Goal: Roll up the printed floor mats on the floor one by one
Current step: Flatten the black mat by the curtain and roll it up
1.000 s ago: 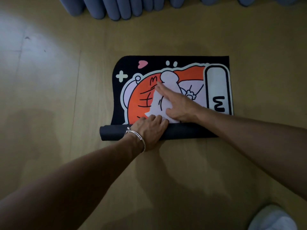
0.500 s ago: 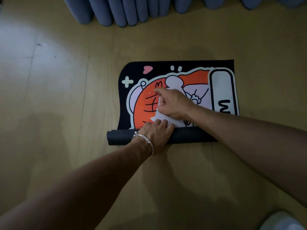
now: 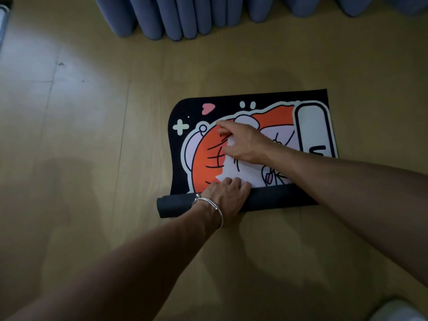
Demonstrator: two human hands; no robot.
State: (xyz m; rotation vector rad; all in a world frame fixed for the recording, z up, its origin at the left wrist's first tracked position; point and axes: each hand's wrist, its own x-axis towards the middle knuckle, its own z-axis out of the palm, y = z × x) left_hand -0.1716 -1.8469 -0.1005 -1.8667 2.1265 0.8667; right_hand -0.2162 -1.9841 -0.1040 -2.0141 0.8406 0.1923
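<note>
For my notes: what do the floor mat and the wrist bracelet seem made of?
Floor mat: probably soft printed fabric over a matte dark rubbery backing; it rolls tightly and shows no shine. Bracelet: likely silver-coloured metal; thin, rigid, with bright glints.

Tan plank floor (image 3: pixel 92 158) extends on all sides of the left hand (image 3: pixel 228 198). Blue-grey curtain folds (image 3: pixel 185 17) meet the floor well beyond the right hand (image 3: pixel 245 144). Pale rounded object (image 3: pixel 398 311), unidentified, lies nearer than both hands, to the right
</note>
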